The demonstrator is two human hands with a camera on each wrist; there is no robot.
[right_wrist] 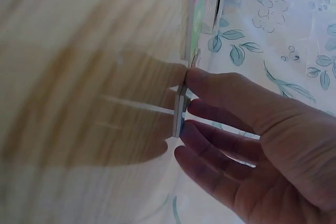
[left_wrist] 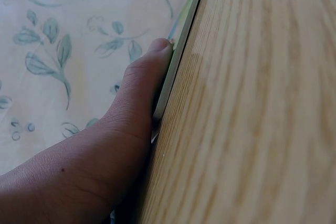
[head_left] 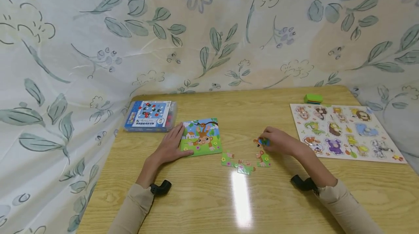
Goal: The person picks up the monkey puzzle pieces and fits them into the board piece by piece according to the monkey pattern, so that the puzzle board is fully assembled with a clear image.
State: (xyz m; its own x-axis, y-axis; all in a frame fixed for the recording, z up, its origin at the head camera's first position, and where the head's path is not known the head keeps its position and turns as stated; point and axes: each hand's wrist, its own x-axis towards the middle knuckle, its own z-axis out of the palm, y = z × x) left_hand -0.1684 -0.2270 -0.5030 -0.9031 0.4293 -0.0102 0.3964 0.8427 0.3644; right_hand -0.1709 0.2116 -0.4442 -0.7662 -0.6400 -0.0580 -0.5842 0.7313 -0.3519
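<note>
A square monkey picture board (head_left: 202,137) lies flat on the table. My left hand (head_left: 170,143) rests at its left side, fingers stretched along the edge and thumb over the lower corner; in the left wrist view the thumb (left_wrist: 139,77) presses on the board's face. To the right, my right hand (head_left: 278,140) pinches a puzzle piece (head_left: 263,142) at the table surface. In the right wrist view thumb and fingertips meet at the edge of the thin piece (right_wrist: 179,109). Joined green pieces (head_left: 228,159) lie below, along with a corner piece (head_left: 263,159) showing the monkey's hand.
A blue boxed molecule set (head_left: 148,115) stands at the back left. On the right lies a large animal puzzle board (head_left: 348,132), with a green block-shaped item (head_left: 313,98) behind it. A floral cloth (head_left: 209,30) hangs along the table's back edge.
</note>
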